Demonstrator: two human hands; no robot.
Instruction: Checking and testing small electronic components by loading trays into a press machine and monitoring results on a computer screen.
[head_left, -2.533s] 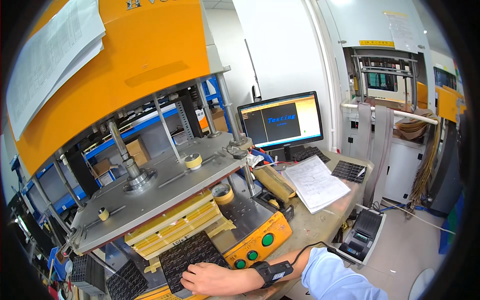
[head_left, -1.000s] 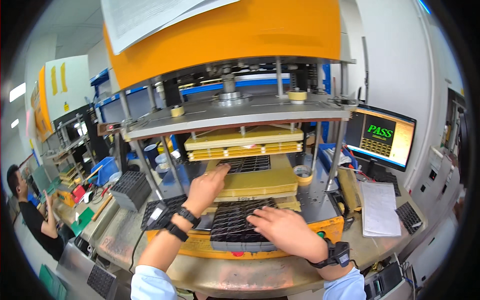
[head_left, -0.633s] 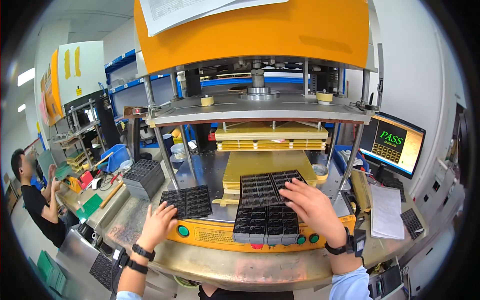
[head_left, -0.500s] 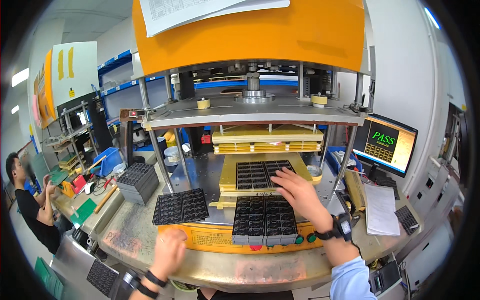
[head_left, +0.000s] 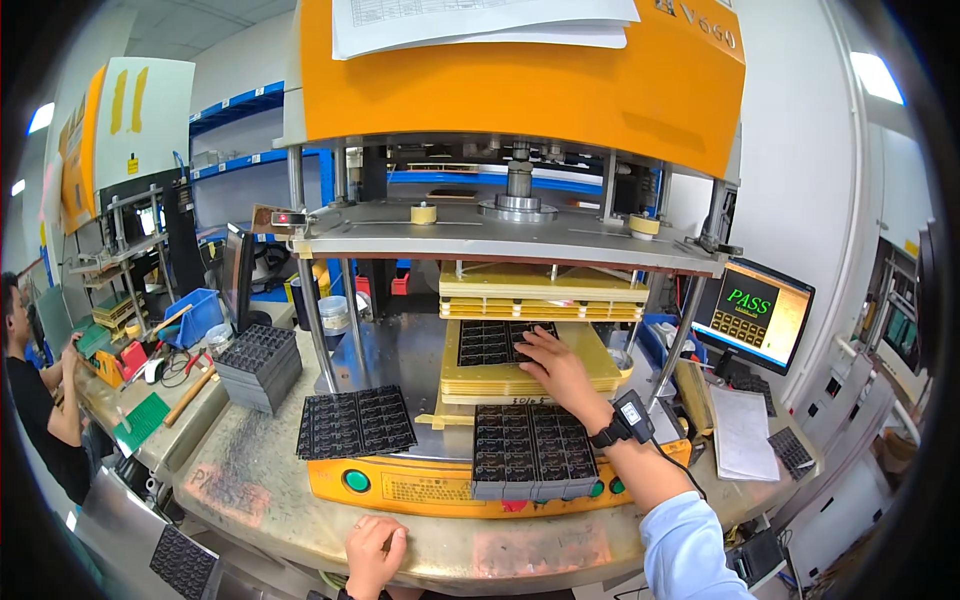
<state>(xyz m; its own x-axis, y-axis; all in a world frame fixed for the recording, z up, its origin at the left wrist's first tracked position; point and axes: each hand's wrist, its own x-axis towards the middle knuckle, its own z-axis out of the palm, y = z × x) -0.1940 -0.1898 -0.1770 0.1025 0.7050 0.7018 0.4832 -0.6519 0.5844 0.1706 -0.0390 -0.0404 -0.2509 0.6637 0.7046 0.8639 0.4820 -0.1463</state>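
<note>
My right hand lies with its fingers spread over the right part of a black circuit board panel. That panel sits on a yellow fixture plate inside the press, and the hand hides part of it. In front of the fixture stands a stack of black circuit board panels. Another black panel lies flat to the left of this stack. Down by the bench's front edge, my left hand has its fingers curled together, with nothing visible in them.
The press's yellow upper fixture hangs above the lower plate, between metal posts. A taller panel stack stands at left. Green buttons line the press front. At right are a monitor and papers. A co-worker works far left.
My left hand has dropped from beside the left panel toward the bench's front edge. My right hand stays over the panel on the fixture. The view has shifted slightly.
</note>
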